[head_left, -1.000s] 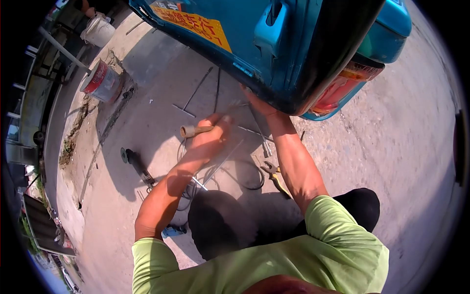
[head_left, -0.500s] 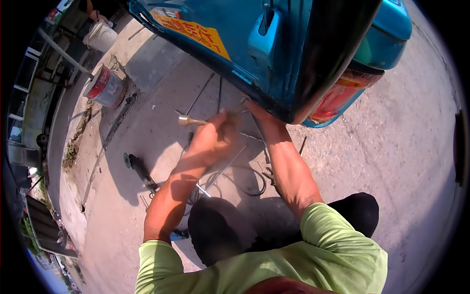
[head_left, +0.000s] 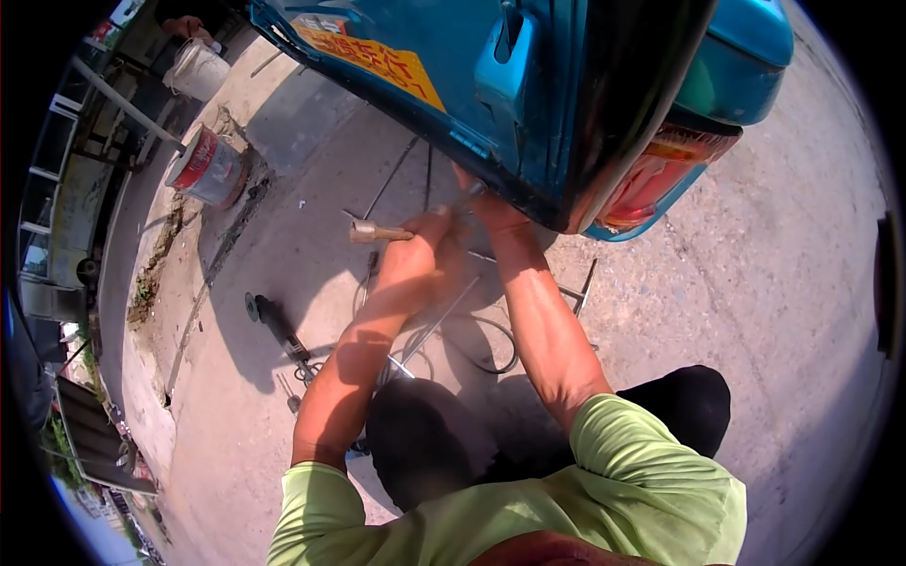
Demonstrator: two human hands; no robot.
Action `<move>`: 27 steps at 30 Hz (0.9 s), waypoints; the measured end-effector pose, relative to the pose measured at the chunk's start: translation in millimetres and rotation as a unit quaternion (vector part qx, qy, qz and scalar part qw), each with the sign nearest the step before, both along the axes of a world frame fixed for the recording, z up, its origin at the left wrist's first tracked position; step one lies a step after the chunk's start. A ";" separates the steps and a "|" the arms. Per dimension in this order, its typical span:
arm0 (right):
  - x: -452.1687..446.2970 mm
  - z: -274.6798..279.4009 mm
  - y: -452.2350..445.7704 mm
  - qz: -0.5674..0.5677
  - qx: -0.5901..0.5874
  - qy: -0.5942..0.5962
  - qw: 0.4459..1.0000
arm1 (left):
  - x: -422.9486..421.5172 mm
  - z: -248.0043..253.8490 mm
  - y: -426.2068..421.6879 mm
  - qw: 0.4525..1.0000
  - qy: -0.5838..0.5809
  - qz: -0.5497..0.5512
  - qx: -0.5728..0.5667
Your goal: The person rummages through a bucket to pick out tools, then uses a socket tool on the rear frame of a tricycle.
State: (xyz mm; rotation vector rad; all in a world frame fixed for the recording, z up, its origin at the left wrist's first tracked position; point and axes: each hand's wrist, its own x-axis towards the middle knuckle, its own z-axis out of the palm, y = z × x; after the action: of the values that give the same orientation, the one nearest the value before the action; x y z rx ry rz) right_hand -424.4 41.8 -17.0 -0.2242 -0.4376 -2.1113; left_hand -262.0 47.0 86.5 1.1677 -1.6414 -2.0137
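My left hand [head_left: 420,250] is closed round a tool with a wooden-looking handle and a thick blunt end [head_left: 370,232] that points left; motion blurs the fingers. Close beside it, my right hand [head_left: 495,209] is at the lower edge of the blue vehicle body [head_left: 472,123]. Its fingers are partly hidden under that edge, near a thin metal piece, and I cannot make out what they grip. The red tail light [head_left: 637,179] sits to the right of both hands.
On the concrete lie metal T-shaped rods [head_left: 389,179], an angle grinder [head_left: 278,330] and a looped cable [head_left: 514,354]. A red and white bucket [head_left: 208,168] and a white bucket [head_left: 198,71] stand at the upper left, with another person's hand [head_left: 186,26] beyond.
My left hand has shifted slightly with the tool in it. My right forearm has moved left, now covering the pliers and uncovering rods to its right. The view has shifted a little.
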 end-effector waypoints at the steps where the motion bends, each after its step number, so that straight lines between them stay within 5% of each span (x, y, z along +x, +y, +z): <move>1: 1.6 3.5 1.8 -0.004 0.008 -0.008 1.000 | -0.5 -2.0 0.1 0.998 -0.013 -0.015 -0.061; 4: 2.9 7.9 9.3 -0.001 0.037 -0.050 0.998 | -1.4 -10.0 -0.6 0.990 -0.011 -0.045 -0.135; 8: -4.5 -3.7 9.5 0.043 0.005 -0.031 0.999 | 2.3 -8.8 -5.4 0.991 0.085 0.001 0.104; 10: -5.3 -9.2 9.8 0.040 0.017 -0.017 0.999 | 2.6 -11.0 -5.5 0.994 0.078 -0.019 0.078; 13: -6.4 -6.5 8.9 0.031 0.039 -0.019 0.999 | 1.3 -9.0 -3.3 0.966 -0.014 -0.095 -0.241; 15: -7.4 -3.3 9.9 0.061 -0.004 -0.035 0.997 | 5.9 -9.4 -7.5 0.840 -0.051 -0.142 -0.521; 18: -10.5 -26.5 2.4 0.027 0.064 -0.042 0.997 | 8.7 9.3 -21.4 0.751 -0.118 -0.238 -0.605; 19: -7.4 -29.7 2.6 -0.092 0.201 0.134 0.966 | 8.6 14.8 -22.2 0.730 -0.147 -0.247 -0.620; 20: -4.6 -32.3 1.0 -0.207 0.320 0.302 0.874 | 10.0 16.4 -24.1 0.732 -0.145 -0.249 -0.617; 22: -4.9 -34.3 -1.2 -0.228 0.355 0.320 0.848 | 10.6 17.7 -26.2 0.737 -0.137 -0.254 -0.611; 24: -10.2 -34.4 3.7 -0.134 0.264 0.190 0.936 | 11.5 19.4 -19.8 0.761 -0.117 -0.229 -0.596; 27: -13.9 -28.3 12.4 -0.069 0.197 0.109 0.972 | 8.3 10.7 -11.4 0.779 -0.079 -0.188 -0.593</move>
State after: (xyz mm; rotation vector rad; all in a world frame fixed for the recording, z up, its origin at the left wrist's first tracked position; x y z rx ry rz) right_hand -438.3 54.2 -45.3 -0.2565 0.1344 -2.2275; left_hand -253.7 35.6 97.2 0.5023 -2.6776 -0.5711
